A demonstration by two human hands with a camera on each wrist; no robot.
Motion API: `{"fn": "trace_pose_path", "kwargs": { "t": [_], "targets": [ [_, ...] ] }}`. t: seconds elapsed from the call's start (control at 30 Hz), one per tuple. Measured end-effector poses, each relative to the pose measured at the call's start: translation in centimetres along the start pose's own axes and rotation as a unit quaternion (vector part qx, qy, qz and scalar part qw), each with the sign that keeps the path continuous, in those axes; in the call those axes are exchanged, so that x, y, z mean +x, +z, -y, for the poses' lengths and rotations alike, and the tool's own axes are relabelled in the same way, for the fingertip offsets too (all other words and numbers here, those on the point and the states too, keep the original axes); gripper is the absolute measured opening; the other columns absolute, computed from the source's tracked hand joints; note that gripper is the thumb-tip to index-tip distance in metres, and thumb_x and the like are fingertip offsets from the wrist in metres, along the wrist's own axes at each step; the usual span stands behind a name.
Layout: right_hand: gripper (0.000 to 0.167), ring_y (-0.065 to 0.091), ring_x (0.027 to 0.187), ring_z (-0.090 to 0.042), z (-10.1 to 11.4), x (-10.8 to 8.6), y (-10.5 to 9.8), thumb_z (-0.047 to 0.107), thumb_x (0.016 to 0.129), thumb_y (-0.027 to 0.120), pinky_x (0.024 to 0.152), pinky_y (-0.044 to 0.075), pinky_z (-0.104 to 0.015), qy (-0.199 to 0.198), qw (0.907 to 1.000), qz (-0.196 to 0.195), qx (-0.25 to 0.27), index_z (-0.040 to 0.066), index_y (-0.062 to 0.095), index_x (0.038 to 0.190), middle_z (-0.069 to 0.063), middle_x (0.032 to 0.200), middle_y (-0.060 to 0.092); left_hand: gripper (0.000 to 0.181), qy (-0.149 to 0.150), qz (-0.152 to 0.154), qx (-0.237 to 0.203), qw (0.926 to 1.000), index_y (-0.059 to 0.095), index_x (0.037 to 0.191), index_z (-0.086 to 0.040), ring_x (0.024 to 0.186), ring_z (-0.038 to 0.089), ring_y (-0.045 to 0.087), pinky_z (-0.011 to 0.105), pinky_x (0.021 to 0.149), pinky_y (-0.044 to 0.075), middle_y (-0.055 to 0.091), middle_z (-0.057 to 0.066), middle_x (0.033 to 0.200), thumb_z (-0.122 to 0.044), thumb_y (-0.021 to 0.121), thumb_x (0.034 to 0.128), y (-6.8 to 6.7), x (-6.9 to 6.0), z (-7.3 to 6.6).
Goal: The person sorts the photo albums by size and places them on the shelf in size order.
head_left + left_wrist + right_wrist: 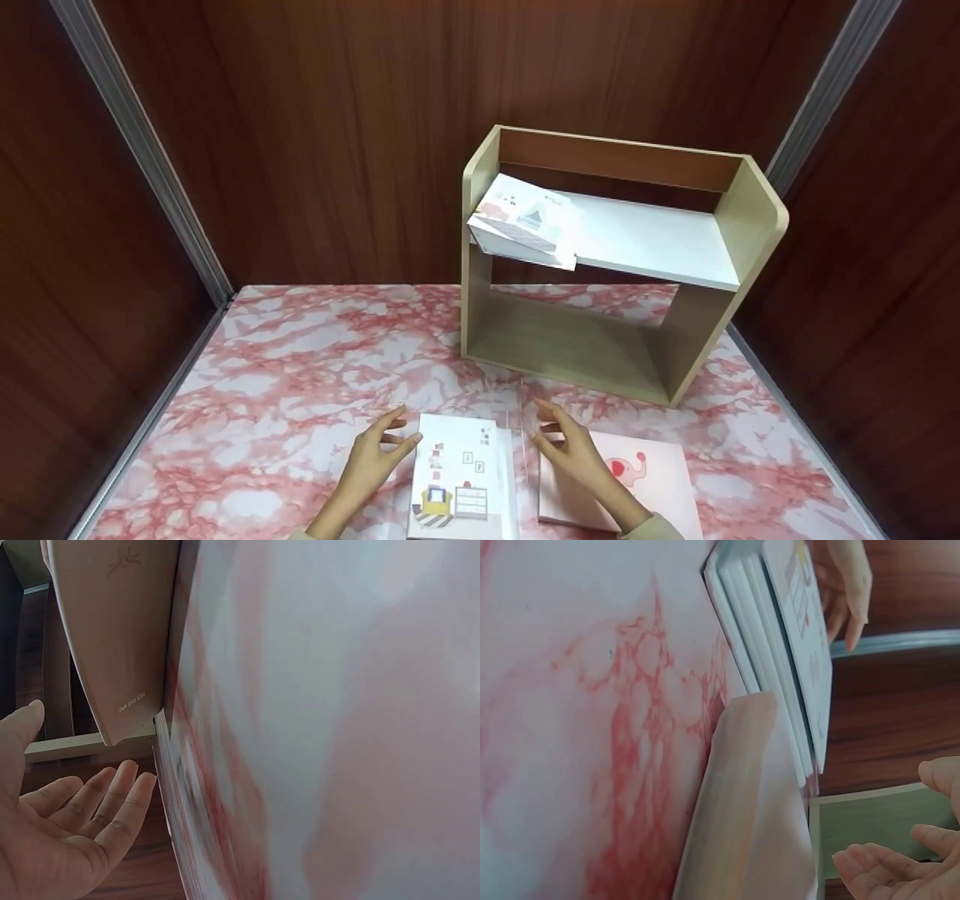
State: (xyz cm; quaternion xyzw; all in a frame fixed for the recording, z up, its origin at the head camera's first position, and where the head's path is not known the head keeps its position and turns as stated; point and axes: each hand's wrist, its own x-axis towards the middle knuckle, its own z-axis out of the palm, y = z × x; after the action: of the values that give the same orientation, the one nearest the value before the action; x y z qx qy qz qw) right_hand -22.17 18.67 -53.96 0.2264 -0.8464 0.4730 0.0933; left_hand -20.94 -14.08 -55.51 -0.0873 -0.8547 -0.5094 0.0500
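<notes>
A small stack of books with a white illustrated cover [465, 465], showing a yellow armchair and a drawer chest, lies on the table between the two hands. My left hand [373, 454] is just left of it, fingers loosely bent and holding nothing. On the other side, my right hand [571, 450] hovers near the stack's right edge, partly over a pink book [660, 480] with a red elephant; it too holds nothing. The right wrist view shows several layers in the white stack [769, 637]. Faint see-through lines appear by the right fingertips; what they are I cannot tell.
Behind the stack stands a two-level wooden shelf [577, 337]. White printed books [525, 217] lean at the left of its upper board [645, 229], jutting past the front edge. Dark wood-look walls [337, 150] enclose the red-and-white marbled table [300, 352] on three sides.
</notes>
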Motion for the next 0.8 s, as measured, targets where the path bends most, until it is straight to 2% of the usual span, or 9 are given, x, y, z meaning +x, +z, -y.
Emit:
{"fn": "trace_pose_path", "kwargs": {
  "t": [0.17,0.27,0.53,0.73,0.8],
  "targets": [
    [0.050,0.058,0.095,-0.045,2.3,-0.3,-0.4,0.006,0.090,0.059,0.075,0.055,-0.044,0.017,0.9994,0.023,0.021,-0.003,0.039,0.135,-0.029,0.113,0.054,0.066,-0.010,0.004,0.002,0.9999,0.043,0.135,-0.003,0.093,0.027,0.059,0.041,0.076,0.054,0.057,0.021,0.121,-0.041,0.064,0.0851,0.1,-0.3,0.2],
    [0.050,0.058,0.096,-0.044,3.4,-0.4,-0.7,0.007,0.090,0.059,0.076,0.055,-0.043,0.029,0.9987,0.032,0.028,-0.003,0.039,0.135,-0.029,0.114,0.053,0.067,-0.018,0.005,0.001,0.9998,0.043,0.136,-0.005,0.092,0.025,0.060,0.040,0.076,0.054,0.057,0.020,0.121,-0.042,0.064,0.0846,0.2,-0.3,0.2],
    [0.048,0.062,0.087,-0.039,3.4,-0.7,-0.3,0.004,0.088,0.061,0.072,0.056,-0.035,0.015,0.9993,0.019,0.029,-0.007,0.043,0.131,-0.028,0.107,0.057,0.068,-0.013,0.002,0.000,0.9999,0.043,0.136,-0.004,0.090,0.025,0.062,0.039,0.074,0.054,0.058,0.021,0.119,-0.042,0.064,0.0848,0.3,-0.6,0.5],
    [0.047,0.063,0.086,-0.038,3.2,-0.8,0.0,0.005,0.088,0.062,0.072,0.056,-0.032,0.017,0.9994,0.016,0.025,-0.006,0.044,0.130,-0.028,0.106,0.059,0.070,-0.011,0.018,-0.016,0.9997,0.039,0.138,-0.003,0.090,0.024,0.062,0.037,0.077,0.055,0.056,0.022,0.120,-0.043,0.062,0.0860,0.3,-0.8,0.6],
    [0.048,0.064,0.086,-0.036,2.6,-0.9,0.3,0.008,0.088,0.062,0.073,0.055,-0.032,0.018,0.9994,0.020,0.024,-0.005,0.044,0.131,-0.028,0.106,0.059,0.070,-0.012,0.022,-0.020,0.9995,0.039,0.139,-0.002,0.089,0.022,0.062,0.037,0.078,0.054,0.055,0.023,0.120,-0.042,0.062,0.0861,0.4,-0.9,0.7]
  ]
}}
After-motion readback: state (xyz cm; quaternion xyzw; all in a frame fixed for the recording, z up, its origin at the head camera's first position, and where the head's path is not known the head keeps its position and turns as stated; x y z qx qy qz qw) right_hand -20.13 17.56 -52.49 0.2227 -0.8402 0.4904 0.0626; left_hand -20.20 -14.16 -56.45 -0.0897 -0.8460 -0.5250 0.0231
